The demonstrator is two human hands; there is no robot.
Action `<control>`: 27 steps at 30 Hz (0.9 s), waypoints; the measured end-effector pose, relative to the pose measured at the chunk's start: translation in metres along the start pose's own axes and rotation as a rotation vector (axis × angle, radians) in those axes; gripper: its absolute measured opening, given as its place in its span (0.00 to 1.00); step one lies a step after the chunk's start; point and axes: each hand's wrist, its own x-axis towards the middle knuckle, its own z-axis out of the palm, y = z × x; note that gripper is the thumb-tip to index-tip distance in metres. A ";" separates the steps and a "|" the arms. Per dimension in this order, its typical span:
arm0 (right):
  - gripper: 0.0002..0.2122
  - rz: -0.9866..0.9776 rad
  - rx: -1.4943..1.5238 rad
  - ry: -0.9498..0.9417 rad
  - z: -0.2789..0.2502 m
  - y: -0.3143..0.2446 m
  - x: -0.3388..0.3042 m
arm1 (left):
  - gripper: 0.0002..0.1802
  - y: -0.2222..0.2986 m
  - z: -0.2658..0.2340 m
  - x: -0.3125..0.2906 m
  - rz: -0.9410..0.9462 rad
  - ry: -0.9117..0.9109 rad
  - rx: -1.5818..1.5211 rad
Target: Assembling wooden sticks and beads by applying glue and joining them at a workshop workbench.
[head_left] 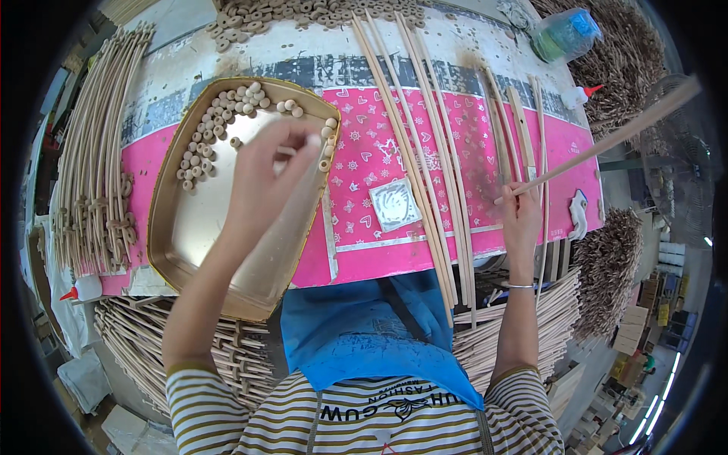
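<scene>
My left hand [265,167] hangs over a shallow gold-rimmed tray [227,262], with its fingers bent together near the tray's right wall. Whether a bead sits between those fingertips I cannot make out. Round wooden beads [199,155] lie along the tray's far and left sides, and a few beads [327,132] rest by its right wall, close to the fingertips. On the right, my right hand [522,216] grips a thin wooden stick [607,136] near its lower end. The stick slants up toward the far right, above the table.
Long wooden sticks [425,152] lie across the pink table cover [356,258], beside a silvery square [395,205]. Bundled sticks [95,152] stand at left. Wooden rings [303,11] cover the far edge. A red-tipped white bottle [574,97] and a green bottle [557,42] stand far right.
</scene>
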 end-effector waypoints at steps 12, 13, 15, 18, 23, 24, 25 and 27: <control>0.05 -0.153 0.454 -0.312 0.058 -0.094 -0.009 | 0.13 0.008 0.110 -0.120 -0.277 0.012 -0.327; 0.05 -0.234 0.375 -0.287 0.060 -0.093 -0.009 | 0.12 0.002 0.111 -0.117 -0.270 0.013 -0.309; 0.05 -0.222 0.380 -0.297 0.064 -0.095 -0.008 | 0.10 -0.004 0.108 -0.109 -0.225 0.010 -0.260; 0.05 -0.183 0.379 -0.341 0.064 -0.097 -0.011 | 0.11 -0.012 0.115 -0.104 -0.205 -0.004 -0.234; 0.05 -0.197 0.442 -0.378 0.069 -0.092 -0.022 | 0.12 -0.010 0.117 -0.101 -0.189 0.003 -0.213; 0.06 -0.110 0.505 -0.388 0.068 -0.090 -0.024 | 0.12 -0.009 0.116 -0.100 -0.209 -0.003 -0.220; 0.06 -0.023 0.567 -0.397 0.067 -0.088 -0.024 | 0.12 -0.010 0.115 -0.100 -0.208 -0.001 -0.218; 0.06 0.015 0.634 -0.362 0.063 -0.085 -0.019 | 0.12 -0.013 0.115 -0.101 -0.240 0.024 -0.337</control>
